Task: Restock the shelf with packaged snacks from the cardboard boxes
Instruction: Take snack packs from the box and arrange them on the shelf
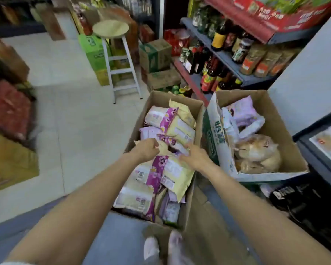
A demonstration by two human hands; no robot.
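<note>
Both hands were down in the nearer cardboard box [189,203], which stood on the floor [69,119] in front of the person's shoes. The left hand [144,150] had its fingers curled and pinched the top edge of a cream-yellow snack packet [163,148]. The right hand [196,154] reached in beside it with fingers fairly straight and spread, resting on or just above the purple-and-cream snack packets [161,119]; the blur made it impossible to tell whether it gripped anything.

The box was loosely piled with these flat packets, lying at all angles and overlapping. A second cardboard box [287,142] sat just to the right, holding pale lilac packets and clear bags of what looked like buns [256,152]. The shelf [225,56] to be restocked rose behind the boxes, crowded with dark sauce bottles [218,38] and brown pouches (no obvious gap for snacks showed from here). A white stool [117,60] stood well apart on the tiled floor.

The likely trouble lay in the left hand's grip: a pinch on one thin edge could let the packet slip or tear at the seam when lifted, and because the packets overlapped, pulling one might drag a neighbour over the box rim. Swinging a packet up to the shelf could also knock a bottle, since they stood close to the shelf edge.
</note>
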